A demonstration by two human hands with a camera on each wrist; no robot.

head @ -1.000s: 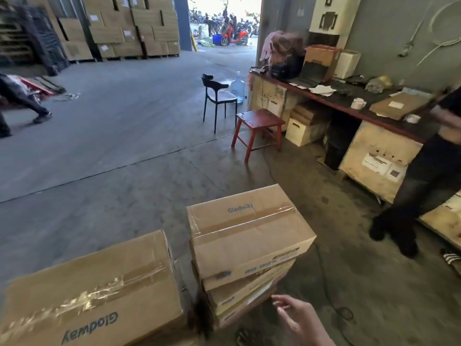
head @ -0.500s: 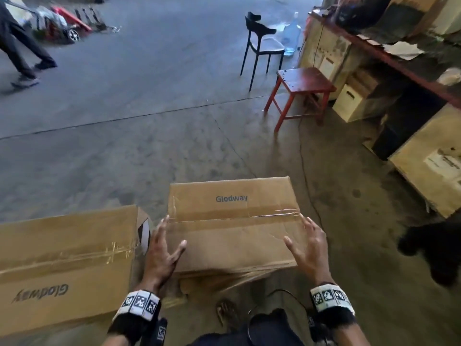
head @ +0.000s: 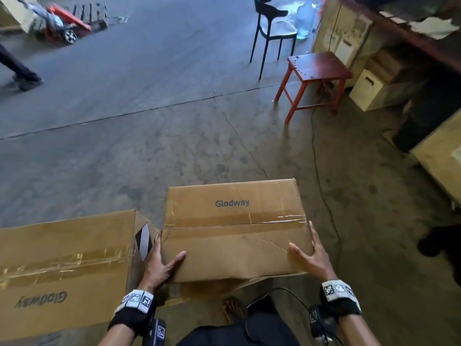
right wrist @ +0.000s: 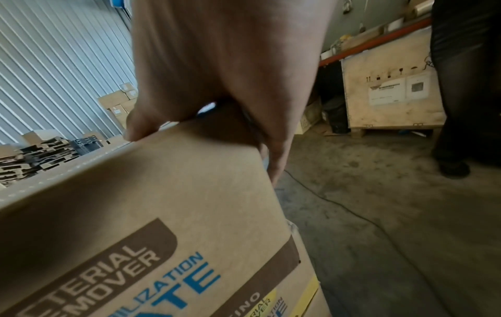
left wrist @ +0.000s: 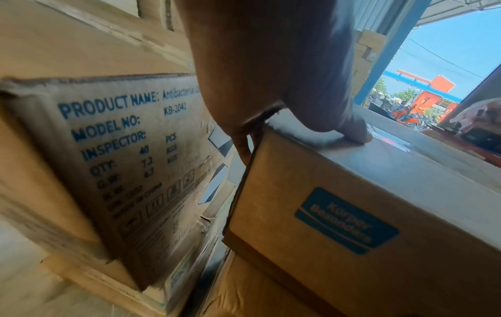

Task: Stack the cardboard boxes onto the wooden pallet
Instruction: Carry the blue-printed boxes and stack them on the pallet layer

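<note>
Head view: left hand [head: 159,267] and right hand [head: 311,255] clamp opposite ends of the top Glodway box [head: 234,231], thumbs on its lid, fingers down the sides.

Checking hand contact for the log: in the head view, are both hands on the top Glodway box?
Yes, the left hand and right hand flank the top box, thumbs on its lid.

We see a grey cracked concrete floor [head: 149,136], a red wooden stool [head: 316,68] and black plastic chair [head: 272,28] at upper right.
</note>
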